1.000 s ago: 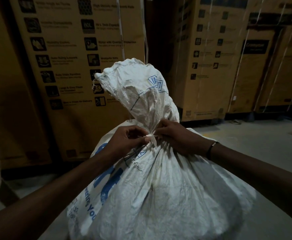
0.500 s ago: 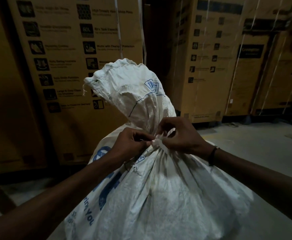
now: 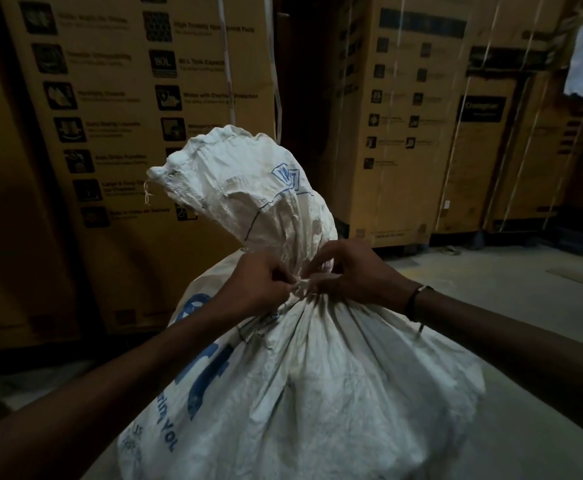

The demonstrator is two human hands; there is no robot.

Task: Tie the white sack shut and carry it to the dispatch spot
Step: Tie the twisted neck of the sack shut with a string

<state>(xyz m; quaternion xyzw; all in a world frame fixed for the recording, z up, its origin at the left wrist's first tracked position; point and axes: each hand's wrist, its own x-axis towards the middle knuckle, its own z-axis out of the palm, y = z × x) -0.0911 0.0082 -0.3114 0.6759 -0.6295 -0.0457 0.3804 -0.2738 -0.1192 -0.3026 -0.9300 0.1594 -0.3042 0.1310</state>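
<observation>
At frame centre, left hand (image 3: 258, 285) and right hand (image 3: 355, 271) pinch the tie (image 3: 302, 285); white sack (image 3: 317, 375) appears soft, bulky; lift by the gathered neck.

The white sack (image 3: 317, 375) is woven plastic cloth, matt and crinkled, its blue print dull on the rough weave, with frayed threads hanging off the bunched top at ten o'clock. Behind it the big boxes (image 3: 137, 109) are plain brown cardboard, matt, bound with thin pale plastic straps (image 3: 226, 57). The floor (image 3: 511, 271) at three o'clock looks like dusty bare concrete.
</observation>
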